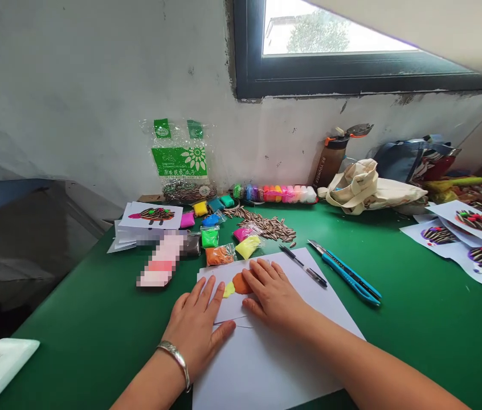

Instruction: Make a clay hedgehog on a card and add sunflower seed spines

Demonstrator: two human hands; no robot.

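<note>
A small white card [229,314] lies on larger white paper [241,364] on the green table. On the card, a flattened patch of orange clay [241,283] touches a smaller piece of yellow clay [229,290] on its left. My right hand [272,291] rests on the card with its fingers stretched out, fingertips over the orange clay's right part. Flat at the card's left edge lies my left hand [200,316], fingers spread, index fingertip beside the yellow clay. A silver bangle circles the left wrist.
Bagged clay, such as an orange packet [219,255], and a pile of sunflower seeds [270,226] lie beyond the paper. A pen [305,266] and a blue utility knife [347,274] are at right. Decorated cards [152,216] are stacked at left; a bottle [330,158] stands behind.
</note>
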